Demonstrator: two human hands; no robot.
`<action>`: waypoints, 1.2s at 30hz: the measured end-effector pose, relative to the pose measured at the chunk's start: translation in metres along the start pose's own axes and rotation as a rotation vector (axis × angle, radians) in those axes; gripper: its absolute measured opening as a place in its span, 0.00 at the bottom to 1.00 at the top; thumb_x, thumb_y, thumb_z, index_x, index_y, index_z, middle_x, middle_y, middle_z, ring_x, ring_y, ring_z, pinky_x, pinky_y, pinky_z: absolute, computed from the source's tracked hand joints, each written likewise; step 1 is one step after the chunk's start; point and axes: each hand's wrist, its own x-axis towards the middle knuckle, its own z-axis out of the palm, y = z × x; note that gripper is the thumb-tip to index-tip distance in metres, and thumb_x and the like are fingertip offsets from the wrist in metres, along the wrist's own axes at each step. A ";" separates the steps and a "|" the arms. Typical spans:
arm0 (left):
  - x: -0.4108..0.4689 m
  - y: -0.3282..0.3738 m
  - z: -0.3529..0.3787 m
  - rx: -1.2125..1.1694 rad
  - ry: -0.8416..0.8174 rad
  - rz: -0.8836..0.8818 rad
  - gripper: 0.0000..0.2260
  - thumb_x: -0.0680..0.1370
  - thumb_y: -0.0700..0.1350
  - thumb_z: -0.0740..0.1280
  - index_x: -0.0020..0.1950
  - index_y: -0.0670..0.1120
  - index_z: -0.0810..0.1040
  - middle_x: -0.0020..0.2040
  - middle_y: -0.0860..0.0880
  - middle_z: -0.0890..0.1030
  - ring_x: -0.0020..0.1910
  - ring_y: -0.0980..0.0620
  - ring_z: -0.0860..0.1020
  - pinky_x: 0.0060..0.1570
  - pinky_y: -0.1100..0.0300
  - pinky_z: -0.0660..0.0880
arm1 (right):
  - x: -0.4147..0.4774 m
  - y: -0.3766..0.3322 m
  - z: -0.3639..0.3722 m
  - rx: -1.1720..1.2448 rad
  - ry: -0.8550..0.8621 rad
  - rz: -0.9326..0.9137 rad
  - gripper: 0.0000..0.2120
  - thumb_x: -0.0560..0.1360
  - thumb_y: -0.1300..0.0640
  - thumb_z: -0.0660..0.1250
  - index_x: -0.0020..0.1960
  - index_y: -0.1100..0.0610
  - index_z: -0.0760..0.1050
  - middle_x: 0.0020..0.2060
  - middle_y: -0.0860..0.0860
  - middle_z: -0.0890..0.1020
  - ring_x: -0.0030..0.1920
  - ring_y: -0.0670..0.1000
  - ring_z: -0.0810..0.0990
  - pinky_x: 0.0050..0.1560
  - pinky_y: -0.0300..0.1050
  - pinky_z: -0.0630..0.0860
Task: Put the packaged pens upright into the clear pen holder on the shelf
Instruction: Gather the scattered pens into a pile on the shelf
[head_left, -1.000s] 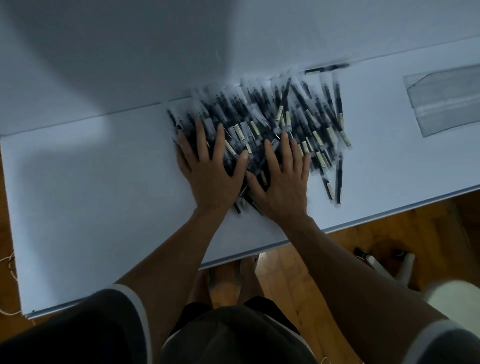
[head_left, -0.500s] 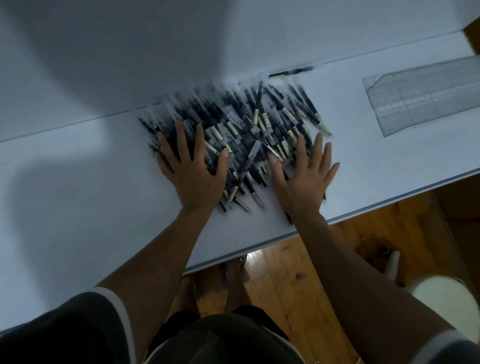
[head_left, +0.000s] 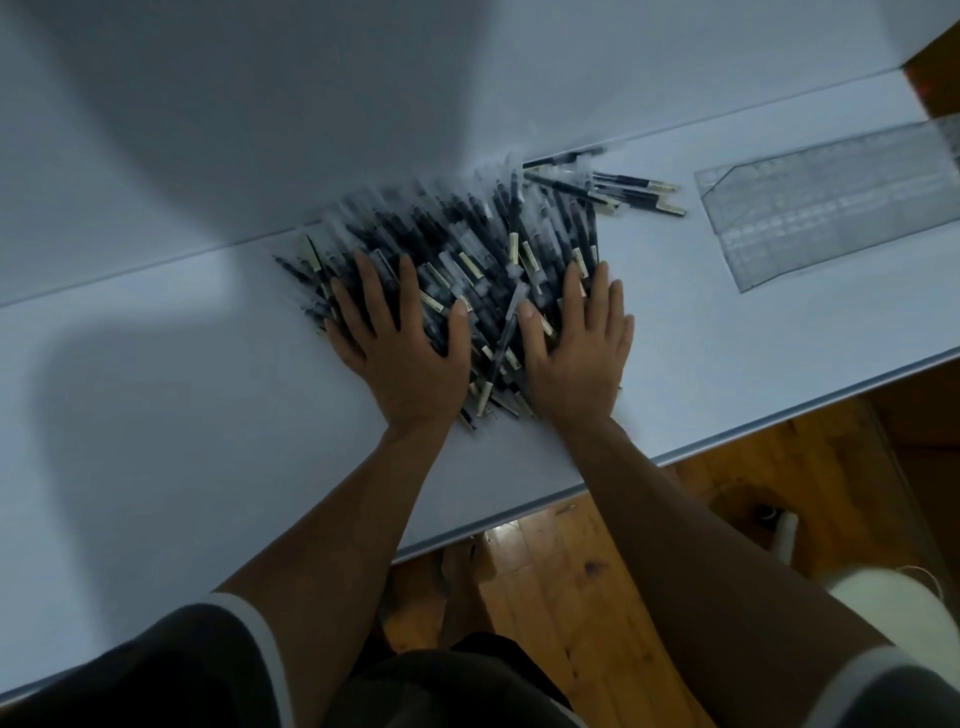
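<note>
A big heap of packaged black pens (head_left: 467, 249) lies on the white shelf (head_left: 156, 415), against the back wall. My left hand (head_left: 400, 343) lies flat with spread fingers on the heap's left side. On the right side my right hand (head_left: 576, 338) presses down flat too. A few loose pens (head_left: 634, 192) lie apart at the heap's upper right. The clear pen holder (head_left: 831, 208) lies further right on the shelf, a see-through ribbed shape.
The shelf's front edge (head_left: 727, 436) runs diagonally below my hands, with wooden floor (head_left: 571, 597) beneath. A white rounded object (head_left: 883, 603) sits at the lower right. The white wall (head_left: 363, 104) rises right behind the pens.
Both hands stay flat on the heap and have shifted over it. The right hand's fingers have drawn closer together. A few pens now lie separate at the upper right. The camera view moved.
</note>
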 end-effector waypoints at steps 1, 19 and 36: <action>0.000 0.002 0.001 0.002 0.000 0.001 0.28 0.79 0.62 0.57 0.76 0.50 0.65 0.78 0.43 0.59 0.77 0.38 0.53 0.73 0.39 0.46 | 0.000 0.000 0.001 -0.013 0.010 0.001 0.34 0.78 0.34 0.50 0.78 0.51 0.57 0.78 0.54 0.56 0.79 0.57 0.50 0.77 0.59 0.48; 0.005 -0.019 -0.011 -0.007 -0.050 0.064 0.28 0.78 0.63 0.56 0.75 0.50 0.67 0.77 0.43 0.62 0.77 0.37 0.55 0.72 0.35 0.51 | 0.002 -0.010 -0.009 0.206 -0.024 0.057 0.36 0.77 0.35 0.56 0.78 0.53 0.58 0.79 0.55 0.54 0.79 0.54 0.47 0.78 0.52 0.47; 0.016 0.027 -0.004 -0.063 -0.060 0.209 0.27 0.80 0.59 0.58 0.76 0.50 0.65 0.78 0.46 0.59 0.78 0.43 0.51 0.74 0.38 0.46 | 0.088 -0.001 -0.041 0.028 -0.103 -0.205 0.28 0.80 0.42 0.54 0.74 0.57 0.66 0.75 0.58 0.64 0.76 0.60 0.58 0.74 0.61 0.56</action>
